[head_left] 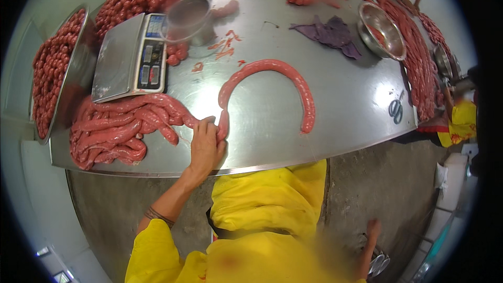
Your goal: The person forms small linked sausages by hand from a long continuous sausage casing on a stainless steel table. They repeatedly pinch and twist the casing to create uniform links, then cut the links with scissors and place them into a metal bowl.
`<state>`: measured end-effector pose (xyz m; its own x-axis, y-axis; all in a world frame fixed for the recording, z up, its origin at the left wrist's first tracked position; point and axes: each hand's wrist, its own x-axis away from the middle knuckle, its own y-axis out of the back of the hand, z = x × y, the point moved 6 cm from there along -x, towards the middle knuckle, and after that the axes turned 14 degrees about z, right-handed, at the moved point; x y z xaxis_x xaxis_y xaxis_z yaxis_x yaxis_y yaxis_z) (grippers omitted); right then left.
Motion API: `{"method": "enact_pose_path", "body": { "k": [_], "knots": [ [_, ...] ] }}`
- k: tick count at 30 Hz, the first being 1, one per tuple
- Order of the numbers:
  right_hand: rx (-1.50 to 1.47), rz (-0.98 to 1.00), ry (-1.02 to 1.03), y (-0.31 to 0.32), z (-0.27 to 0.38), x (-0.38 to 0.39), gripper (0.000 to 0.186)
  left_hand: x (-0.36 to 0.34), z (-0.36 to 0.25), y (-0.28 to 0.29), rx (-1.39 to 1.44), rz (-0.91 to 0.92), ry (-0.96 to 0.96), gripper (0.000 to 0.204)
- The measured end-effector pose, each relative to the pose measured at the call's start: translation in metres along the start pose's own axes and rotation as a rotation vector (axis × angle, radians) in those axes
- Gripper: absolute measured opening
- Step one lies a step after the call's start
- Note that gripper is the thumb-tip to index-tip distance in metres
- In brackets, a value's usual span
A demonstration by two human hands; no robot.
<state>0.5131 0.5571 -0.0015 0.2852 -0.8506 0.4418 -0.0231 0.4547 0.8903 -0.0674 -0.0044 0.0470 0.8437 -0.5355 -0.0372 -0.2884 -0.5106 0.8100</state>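
My left hand (207,144) is closed on a stretch of filled sausage (222,126) near the table's front edge. To its left lies a heap of long, pink-red sausage (110,136). From my hand, one length curves into a wide arch (270,64) on the steel table (340,99), its end pointing toward me on the right. My right hand (373,228) hangs low beside my body, below the table; its fingers are too small and unclear to read.
Left are a digital scale (126,57), clear container (188,21) and tray of linked sausages (57,73), with more links (146,0) behind. Right are purple cloth (330,36), steel bowl (382,31), scissors (395,110), long sausage strands (419,73) and co-workers (461,120) along the edge.
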Motion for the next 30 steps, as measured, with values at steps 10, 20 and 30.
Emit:
{"method": "enact_pose_path", "body": {
  "k": [10,20,30],
  "knots": [
    [-0.238,-0.201,1.023,-0.059,0.535,0.072,0.056,0.038,0.069,0.116,0.628,0.350,0.520,0.021],
    [-0.373,0.127,0.731,-0.023,0.520,-0.010,0.017,0.005,-0.010,0.017,0.097,0.051,0.079,0.052],
    [0.363,0.089,1.353,0.149,0.584,0.141,0.007,-0.149,-0.254,-0.086,0.563,0.035,-0.514,0.039]
  ]
}}
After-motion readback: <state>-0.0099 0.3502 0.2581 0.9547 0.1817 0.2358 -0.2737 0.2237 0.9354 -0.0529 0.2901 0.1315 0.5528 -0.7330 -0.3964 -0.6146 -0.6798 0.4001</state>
